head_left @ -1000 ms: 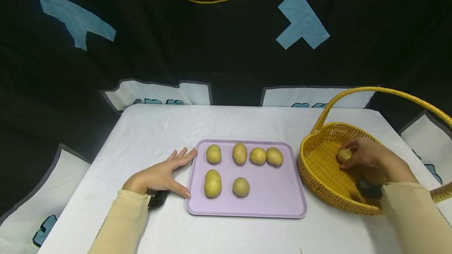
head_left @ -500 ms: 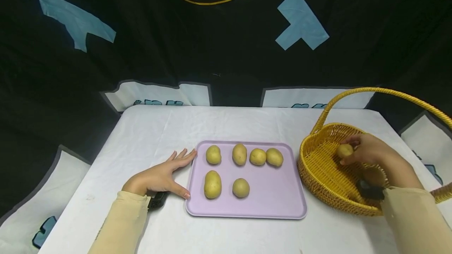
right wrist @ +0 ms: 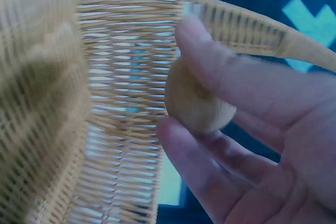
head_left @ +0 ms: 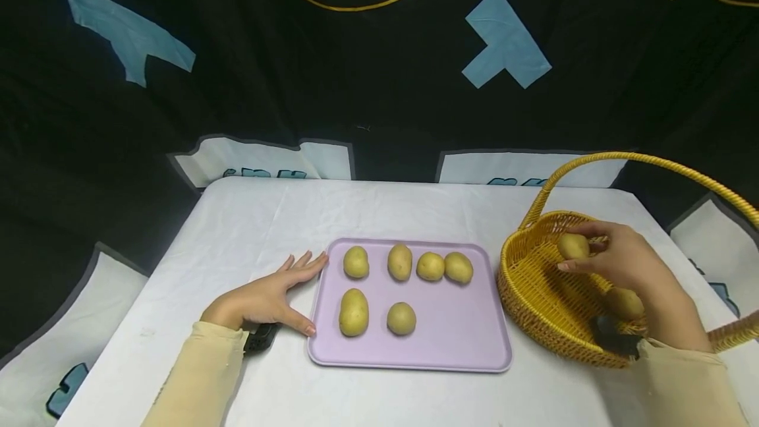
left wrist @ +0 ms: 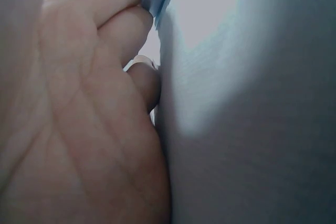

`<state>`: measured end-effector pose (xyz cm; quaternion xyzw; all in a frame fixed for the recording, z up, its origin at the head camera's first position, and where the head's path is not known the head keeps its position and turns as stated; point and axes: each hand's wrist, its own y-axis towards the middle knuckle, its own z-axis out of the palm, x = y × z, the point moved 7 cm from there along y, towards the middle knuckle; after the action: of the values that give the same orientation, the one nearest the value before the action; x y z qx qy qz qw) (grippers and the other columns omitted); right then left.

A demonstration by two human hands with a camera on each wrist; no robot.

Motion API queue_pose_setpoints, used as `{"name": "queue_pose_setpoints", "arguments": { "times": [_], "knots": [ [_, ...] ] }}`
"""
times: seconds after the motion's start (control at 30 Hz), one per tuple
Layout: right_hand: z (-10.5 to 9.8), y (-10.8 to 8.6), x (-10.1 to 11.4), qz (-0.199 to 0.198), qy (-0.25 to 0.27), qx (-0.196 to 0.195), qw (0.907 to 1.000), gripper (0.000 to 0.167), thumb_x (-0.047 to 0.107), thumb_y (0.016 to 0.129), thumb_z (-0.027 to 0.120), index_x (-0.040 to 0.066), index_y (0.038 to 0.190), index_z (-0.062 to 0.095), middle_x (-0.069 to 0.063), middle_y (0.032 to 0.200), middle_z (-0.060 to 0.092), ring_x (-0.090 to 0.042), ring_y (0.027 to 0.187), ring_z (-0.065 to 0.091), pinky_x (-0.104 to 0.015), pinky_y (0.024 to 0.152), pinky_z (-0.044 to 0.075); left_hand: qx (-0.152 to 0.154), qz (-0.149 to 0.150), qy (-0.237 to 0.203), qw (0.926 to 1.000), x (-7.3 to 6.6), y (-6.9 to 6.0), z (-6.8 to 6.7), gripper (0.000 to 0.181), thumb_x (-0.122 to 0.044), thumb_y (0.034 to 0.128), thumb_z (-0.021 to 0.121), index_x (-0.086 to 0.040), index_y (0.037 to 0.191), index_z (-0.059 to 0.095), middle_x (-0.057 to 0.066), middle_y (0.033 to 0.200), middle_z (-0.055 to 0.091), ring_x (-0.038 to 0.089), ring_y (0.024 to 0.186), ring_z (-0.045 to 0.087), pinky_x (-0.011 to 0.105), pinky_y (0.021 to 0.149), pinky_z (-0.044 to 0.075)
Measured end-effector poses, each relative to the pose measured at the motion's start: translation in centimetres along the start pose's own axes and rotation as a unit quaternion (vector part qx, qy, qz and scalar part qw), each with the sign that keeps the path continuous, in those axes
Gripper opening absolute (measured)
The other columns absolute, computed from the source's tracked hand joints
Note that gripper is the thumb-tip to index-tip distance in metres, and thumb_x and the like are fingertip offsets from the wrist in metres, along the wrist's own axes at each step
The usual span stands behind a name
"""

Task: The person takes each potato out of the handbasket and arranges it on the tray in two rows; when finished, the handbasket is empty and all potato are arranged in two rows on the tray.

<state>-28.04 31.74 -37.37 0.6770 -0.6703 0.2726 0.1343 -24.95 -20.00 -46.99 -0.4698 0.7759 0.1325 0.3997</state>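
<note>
My right hand (head_left: pixel 631 259) pinches a potato (head_left: pixel 573 246) between thumb and fingers, over the yellow wicker basket (head_left: pixel 530 312). The right wrist view shows the same potato (right wrist: pixel 194 98) close to the woven wall. A second potato (head_left: pixel 624 303) lies in the basket under my right wrist. My left hand (head_left: pixel 267 295) rests at the left edge of the lilac tray (head_left: pixel 462 341), fingers spread, fingertips and thumb at its rim. Several potatoes sit on the tray, among them a long one (head_left: pixel 354 312) at the front left and a rounder one (head_left: pixel 401 318) beside it.
The basket's tall handle (head_left: pixel 634 155) arches above my right hand. A white cloth (head_left: pixel 379 209) covers the table. Behind it hangs a black curtain (head_left: pixel 379 84) with blue and yellow shapes. A dark device (head_left: pixel 261 338) sits under my left wrist.
My right hand has lifted the potato from the basket's floor and shifted it slightly left and up. More of the second potato now shows. My left hand keeps its place at the tray.
</note>
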Motion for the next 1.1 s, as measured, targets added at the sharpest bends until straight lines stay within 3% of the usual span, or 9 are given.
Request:
{"name": "queue_pose_setpoints", "arguments": {
  "times": [0.2, 0.37, 0.53, 0.63, 0.73, 0.8, 1.1],
  "knots": [
    [-0.4, -1.5, 1.3, -0.013, 0.011, -0.046, 0.9988, 0.091, 0.054, 0.075, 0.085, 0.001, 0.142, 0.052, -0.034, 0.139, 0.047, -0.053, 0.121, 0.049, -0.069, 0.096, 0.042, -0.004, -0.009, -0.007, 0.9999, 0.0, 0.0, 0.1, 0.123, -0.041, 0.0619, 0.096, -0.019, 0.161, 0.026, 0.016, 0.167, 0.006, 0.05, 0.147, -0.012, 0.075, 0.108, -0.004],
    [-0.9, -3.0, 1.8, -0.019, 0.019, -0.08, 0.9964, 0.09, 0.053, 0.076, 0.084, 0.0, 0.142, 0.052, -0.034, 0.138, 0.049, -0.053, 0.119, 0.052, -0.068, 0.094, 0.045, -0.005, -0.01, -0.004, 0.9999, 0.0, 0.0, 0.1, 0.123, -0.041, 0.0618, 0.096, -0.02, 0.161, 0.026, 0.017, 0.167, 0.006, 0.051, 0.147, -0.011, 0.076, 0.108, -0.003],
    [0.0, -3.8, 3.1, -0.032, 0.039, -0.095, 0.9942, 0.083, 0.046, 0.076, 0.087, 0.004, 0.141, 0.055, -0.03, 0.137, 0.051, -0.049, 0.117, 0.053, -0.065, 0.091, 0.048, -0.003, -0.005, 0.002, 1.0, 0.0, 0.0, 0.0, 0.123, -0.042, 0.062, 0.095, -0.018, 0.161, 0.026, 0.018, 0.167, 0.006, 0.051, 0.147, -0.011, 0.075, 0.109, -0.003],
    [0.6, -3.9, 4.6, -0.07, 0.053, -0.116, 0.9894, 0.077, 0.041, 0.075, 0.09, 0.006, 0.136, 0.06, -0.024, 0.134, 0.056, -0.044, 0.112, 0.059, -0.044, 0.087, 0.055, -0.001, -0.004, 0.002, 1.0, 0.1, 0.0, -0.1, 0.123, -0.041, 0.0625, 0.095, -0.018, 0.161, 0.026, 0.017, 0.167, 0.006, 0.05, 0.147, -0.011, 0.075, 0.109, -0.003],
    [1.1, -4.0, 6.1, -0.105, 0.071, -0.128, 0.9836, 0.07, 0.035, 0.074, 0.091, 0.006, 0.132, 0.064, -0.019, 0.131, 0.059, -0.04, 0.109, 0.063, -0.019, 0.077, 0.052, -0.001, -0.004, 0.001, 1.0, 0.1, 0.0, -0.1, 0.123, -0.041, 0.0627, 0.095, -0.017, 0.161, 0.025, 0.016, 0.167, 0.006, 0.05, 0.147, -0.011, 0.074, 0.109, -0.004],
    [1.6, -4.1, 7.0, -0.121, 0.079, -0.123, 0.9818, 0.069, 0.034, 0.073, 0.092, 0.006, 0.13, 0.065, -0.018, 0.129, 0.06, -0.039, 0.109, 0.063, -0.012, 0.075, 0.049, -0.001, -0.003, 0.002, 1.0, 0.1, 0.0, -0.1, 0.123, -0.042, 0.0626, 0.095, -0.017, 0.161, 0.026, 0.016, 0.167, 0.007, 0.05, 0.147, -0.011, 0.074, 0.11, -0.004],
    [5.4, -4.6, 11.5, -0.202, 0.076, -0.068, 0.974, 0.061, 0.029, 0.066, 0.096, 0.012, 0.12, 0.072, -0.004, 0.117, 0.066, -0.024, 0.102, 0.064, -0.031, 0.083, 0.057, -0.001, -0.001, 0.0, 1.0, 0.0, 0.0, -0.1, 0.123, -0.041, 0.063, 0.095, -0.016, 0.161, 0.025, 0.017, 0.167, 0.006, 0.049, 0.147, -0.012, 0.073, 0.11, -0.004]
  ]
}}
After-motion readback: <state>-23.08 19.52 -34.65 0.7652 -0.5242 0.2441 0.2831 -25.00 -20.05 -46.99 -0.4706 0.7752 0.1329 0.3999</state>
